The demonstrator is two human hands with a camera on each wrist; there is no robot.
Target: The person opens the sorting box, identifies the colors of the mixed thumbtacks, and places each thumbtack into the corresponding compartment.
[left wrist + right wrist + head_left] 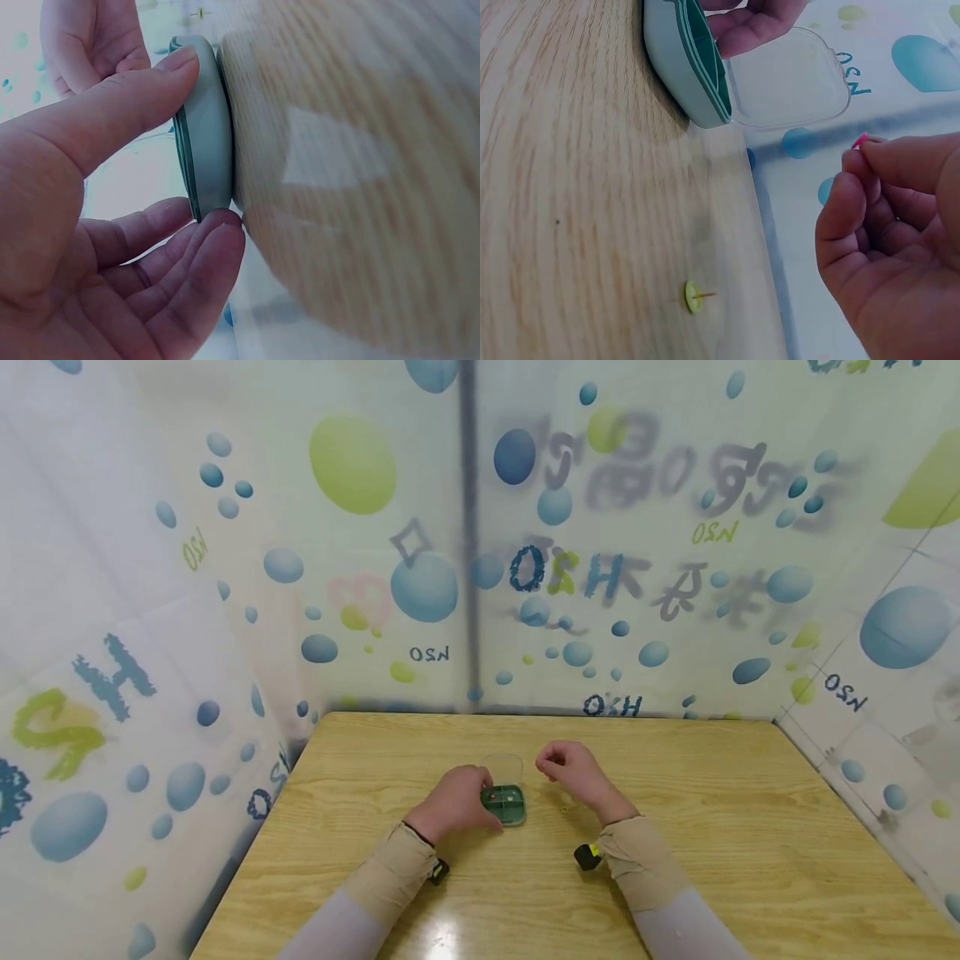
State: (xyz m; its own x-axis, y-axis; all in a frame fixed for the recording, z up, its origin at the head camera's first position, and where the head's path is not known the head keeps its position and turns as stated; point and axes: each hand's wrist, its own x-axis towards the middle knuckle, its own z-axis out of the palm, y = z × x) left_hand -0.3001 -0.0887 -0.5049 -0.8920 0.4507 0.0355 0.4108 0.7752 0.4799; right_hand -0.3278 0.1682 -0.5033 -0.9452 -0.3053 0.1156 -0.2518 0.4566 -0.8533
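My left hand (453,800) grips a small green box (513,814), thumb on its near side and fingers at its far side. The box rests on the table, its clear lid (787,79) flipped open toward the back. Dividers split the inside into compartments, and a few tiny items lie in the rear ones. To the right, my right hand (579,772) is raised above the table. Its thumb and index finger pinch a pink thumbtack (861,140), mostly hidden by the fingertips. On the table below that hand lies a yellow thumbtack (694,298), its pin pointing up.
The wood-grain table (712,827) extends to both sides and in front of the box. A printed curtain (637,635) with bubbles and letters hangs behind its back edge. Black wrist cameras (587,857) hang under both forearms, close to the tabletop.
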